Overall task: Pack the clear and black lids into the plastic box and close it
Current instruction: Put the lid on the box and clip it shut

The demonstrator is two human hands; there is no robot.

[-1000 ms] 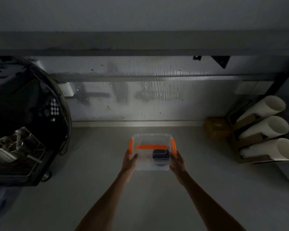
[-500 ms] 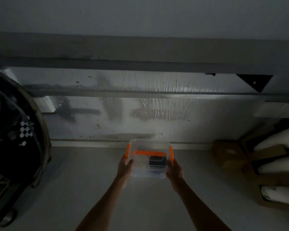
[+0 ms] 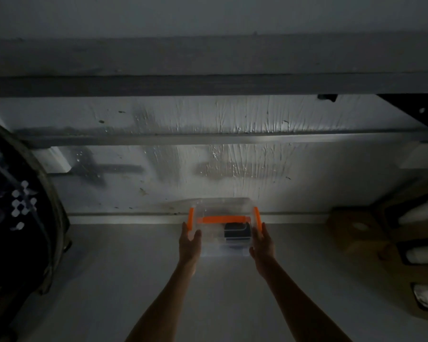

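A clear plastic box with orange side clips and an orange handle sits at the back of the grey counter, near the wall. Its lid is on. A stack of black lids shows through the right half of the box. Clear lids are too faint to make out. My left hand presses the box's left side and my right hand presses its right side, fingers by the orange clips.
A dark coffee machine fills the left edge. At the right stand a brown cardboard box and a rack of white cup stacks. A shiny splashback wall rises just behind the box.
Both hands have pushed the box away from me toward the wall. The view has tilted upward, so the coffee machine and cup rack sit nearer the edges.
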